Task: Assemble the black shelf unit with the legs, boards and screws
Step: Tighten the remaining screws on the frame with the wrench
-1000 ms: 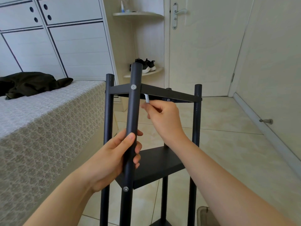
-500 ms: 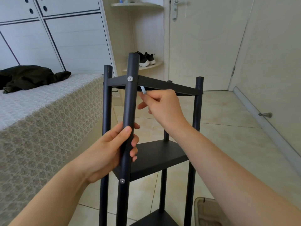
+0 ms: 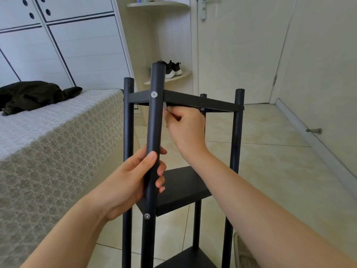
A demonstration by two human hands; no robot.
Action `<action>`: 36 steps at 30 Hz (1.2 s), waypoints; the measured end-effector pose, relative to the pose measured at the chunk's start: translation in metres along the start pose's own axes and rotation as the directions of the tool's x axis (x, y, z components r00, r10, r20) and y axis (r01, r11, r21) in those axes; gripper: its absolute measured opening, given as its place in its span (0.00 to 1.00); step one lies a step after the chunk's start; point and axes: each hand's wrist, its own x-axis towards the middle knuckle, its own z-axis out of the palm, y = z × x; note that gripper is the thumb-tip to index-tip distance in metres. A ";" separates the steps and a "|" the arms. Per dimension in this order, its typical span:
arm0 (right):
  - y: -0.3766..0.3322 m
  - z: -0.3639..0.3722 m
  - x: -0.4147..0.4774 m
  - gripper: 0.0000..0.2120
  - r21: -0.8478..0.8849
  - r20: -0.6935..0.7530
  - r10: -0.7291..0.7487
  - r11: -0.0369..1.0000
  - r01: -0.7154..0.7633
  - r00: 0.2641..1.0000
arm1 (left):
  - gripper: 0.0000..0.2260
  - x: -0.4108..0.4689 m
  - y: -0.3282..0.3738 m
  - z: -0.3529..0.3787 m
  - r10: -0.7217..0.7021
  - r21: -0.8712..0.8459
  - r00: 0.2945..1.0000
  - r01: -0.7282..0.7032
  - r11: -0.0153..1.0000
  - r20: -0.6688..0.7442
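Four black legs (image 3: 154, 122), three black boards (image 3: 181, 188), three silver screw heads (image 3: 154, 94), one small grey tool (image 3: 165, 106), two hands (image 3: 133, 182). Upper centre: two corner shelves (image 3: 170, 79), two shoes (image 3: 174, 69). Left edge: one dark garment (image 3: 34, 94) on one bed (image 3: 58, 142).

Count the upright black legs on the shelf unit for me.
4: the near leg, gripped by the left hand; the left leg beside the bed; the right leg; the far leg, partly hidden behind the right hand.

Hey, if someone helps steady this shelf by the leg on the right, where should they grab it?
Probably the bare stretch of the right leg between the top board and middle board, coming from the open floor on its right. It is an upright round tube, so fingers wrap it there.
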 end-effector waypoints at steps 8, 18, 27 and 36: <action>-0.003 0.016 0.002 0.14 0.099 0.008 0.009 0.995 -0.010 1.000 | 0.14 0.002 0.003 -0.003 0.011 -0.010 1.000 -0.011 1.000 0.002; -0.007 -0.012 0.005 0.16 -0.019 0.146 0.109 0.994 -0.107 0.983 | 0.16 0.002 0.003 -0.005 0.003 -0.013 1.000 -0.002 1.000 0.006; -0.022 -0.033 0.009 0.12 -0.077 0.293 0.194 0.981 -0.179 0.936 | 0.16 -0.002 0.004 -0.006 0.003 -0.035 1.000 -0.003 0.999 0.007; -0.022 -0.029 0.009 0.11 -0.048 0.293 0.160 0.987 -0.153 0.943 | 0.21 -0.002 0.002 -0.007 0.005 -0.013 1.000 -0.005 1.000 0.016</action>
